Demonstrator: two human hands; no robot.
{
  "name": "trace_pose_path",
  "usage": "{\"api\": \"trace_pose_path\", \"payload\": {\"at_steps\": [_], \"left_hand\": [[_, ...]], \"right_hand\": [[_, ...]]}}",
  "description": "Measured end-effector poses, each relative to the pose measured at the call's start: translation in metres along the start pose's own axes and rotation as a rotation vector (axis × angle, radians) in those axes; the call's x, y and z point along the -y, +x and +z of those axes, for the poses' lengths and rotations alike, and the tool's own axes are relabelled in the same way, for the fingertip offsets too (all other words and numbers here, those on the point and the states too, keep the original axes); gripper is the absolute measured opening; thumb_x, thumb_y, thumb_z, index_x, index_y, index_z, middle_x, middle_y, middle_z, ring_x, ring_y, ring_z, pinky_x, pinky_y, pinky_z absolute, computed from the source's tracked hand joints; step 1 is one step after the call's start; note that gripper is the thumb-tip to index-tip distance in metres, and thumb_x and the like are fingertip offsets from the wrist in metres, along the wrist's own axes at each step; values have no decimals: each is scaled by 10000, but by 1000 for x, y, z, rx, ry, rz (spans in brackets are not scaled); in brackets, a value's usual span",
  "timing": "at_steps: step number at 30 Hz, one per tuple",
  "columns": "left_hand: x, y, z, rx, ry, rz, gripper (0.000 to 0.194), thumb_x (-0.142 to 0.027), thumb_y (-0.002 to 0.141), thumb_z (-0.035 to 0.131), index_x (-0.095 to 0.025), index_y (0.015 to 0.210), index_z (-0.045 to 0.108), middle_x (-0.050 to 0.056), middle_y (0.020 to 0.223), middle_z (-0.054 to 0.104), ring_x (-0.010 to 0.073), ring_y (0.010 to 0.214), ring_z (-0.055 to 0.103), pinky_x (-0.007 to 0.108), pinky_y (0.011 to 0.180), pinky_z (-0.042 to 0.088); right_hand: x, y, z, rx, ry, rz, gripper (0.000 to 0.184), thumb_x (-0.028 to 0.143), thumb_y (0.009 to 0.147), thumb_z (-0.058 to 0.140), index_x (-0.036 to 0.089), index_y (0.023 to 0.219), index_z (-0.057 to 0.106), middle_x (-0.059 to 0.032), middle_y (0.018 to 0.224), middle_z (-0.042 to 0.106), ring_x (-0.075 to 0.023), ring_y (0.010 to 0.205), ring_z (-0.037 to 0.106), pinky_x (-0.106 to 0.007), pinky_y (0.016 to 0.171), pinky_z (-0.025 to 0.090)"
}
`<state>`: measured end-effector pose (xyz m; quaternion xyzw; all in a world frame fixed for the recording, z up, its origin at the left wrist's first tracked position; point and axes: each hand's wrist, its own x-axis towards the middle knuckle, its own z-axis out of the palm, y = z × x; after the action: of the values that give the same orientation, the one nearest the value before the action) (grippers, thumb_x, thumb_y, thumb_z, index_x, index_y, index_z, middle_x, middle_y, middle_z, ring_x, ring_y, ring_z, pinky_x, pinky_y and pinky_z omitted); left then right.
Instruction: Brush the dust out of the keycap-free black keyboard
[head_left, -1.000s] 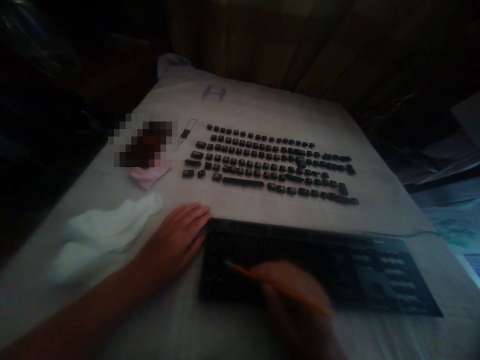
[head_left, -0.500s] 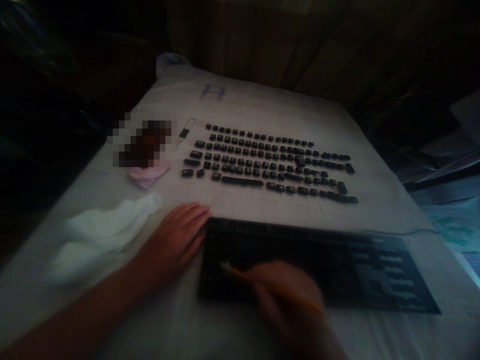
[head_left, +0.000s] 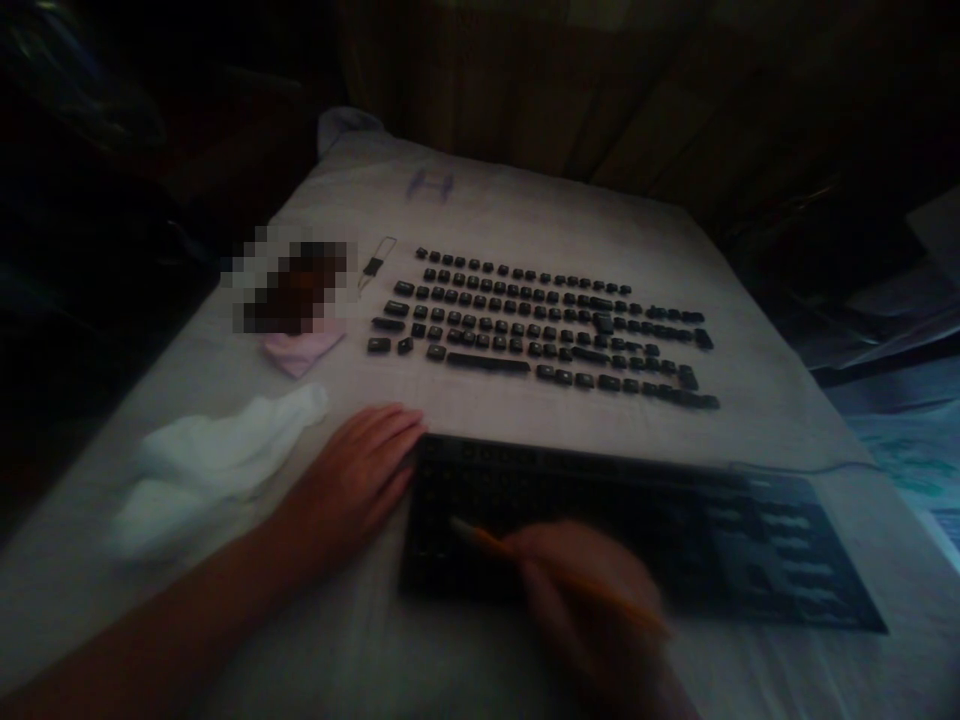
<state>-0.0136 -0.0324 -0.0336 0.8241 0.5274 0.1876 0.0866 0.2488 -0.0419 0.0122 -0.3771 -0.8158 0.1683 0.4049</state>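
Over the keyboard [head_left: 675,540], the right hand [head_left: 592,590] pinches a brush [head_left: 491,543]. Beside its left edge, the left hand [head_left: 364,470] lies flat, fingers extended, gripping nothing.

Right hand [head_left: 589,590], orange tool [head_left: 490,543] blurred; pixelated item [head_left: 292,290] unreadable; left forearm [head_left: 172,620] cut off.

From where I stand, the person's left hand [head_left: 364,470] is bare, its fingers slender and tapering, and the left forearm [head_left: 180,610] is bare too, broadening smoothly away from the wrist; the right hand [head_left: 592,580] is also bare, its knuckles softly rounded, though blur and dim light hide its finer details
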Motion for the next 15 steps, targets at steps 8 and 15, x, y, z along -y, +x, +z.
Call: {"api": "trace_pose_path", "payload": {"at_steps": [8,15], "left_hand": [[0,0,-1,-6,0,1,420,-308,1003,453,-167,1387,547,130,1441,615,280,1377,519,528,1165,430],[-1,1,-3,15,-1,-8,423,-296,999,452,-203,1401,544,113,1440,618,279,1372,526,538,1165,427]], "right_hand": [[1,3,2,20,-11,-12,198,94,913,540,205,845,690,1,684,772,-154,570,744,-229,573,640],[2,3,1,35,16,-11,209,91,897,534,219,844,690,14,667,763,-153,531,724,-236,523,621]]}}
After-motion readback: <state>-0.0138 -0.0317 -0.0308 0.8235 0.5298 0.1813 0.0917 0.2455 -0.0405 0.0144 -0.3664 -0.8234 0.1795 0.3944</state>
